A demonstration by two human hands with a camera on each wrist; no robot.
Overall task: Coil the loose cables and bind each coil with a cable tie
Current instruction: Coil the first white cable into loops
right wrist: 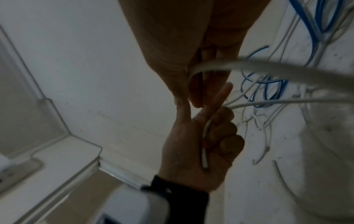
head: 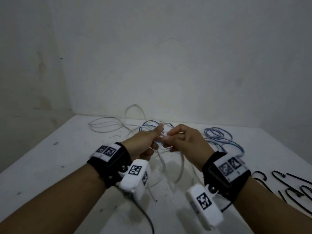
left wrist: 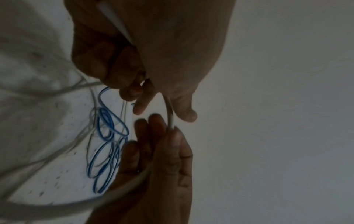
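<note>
A white cable (head: pixel 162 158) is held up between both hands above the white table (head: pixel 67 157), and its loops hang down to the tabletop. My left hand (head: pixel 157 137) has its fingers curled round the cable with the thumb stretched forward. My right hand (head: pixel 170 137) pinches the same cable just to the right, fingertips almost touching the left thumb. The left wrist view shows the white cable (left wrist: pixel 170 116) running from the left hand (left wrist: pixel 164 106) into the right hand (left wrist: pixel 159 128). In the right wrist view the white cable (right wrist: pixel 268 66) curves out of the right hand (right wrist: pixel 187 100), and the left hand (right wrist: pixel 210 121) grips another stretch of it.
Blue cables (head: pixel 219 135) lie in loose loops to the right, and a blue cable loop (head: pixel 152 124) lies behind the hands. More white cable (head: pixel 108 125) sprawls at the back near the wall. Several black cable ties (head: pixel 287 183) lie at the right edge. Walls close off the back and left.
</note>
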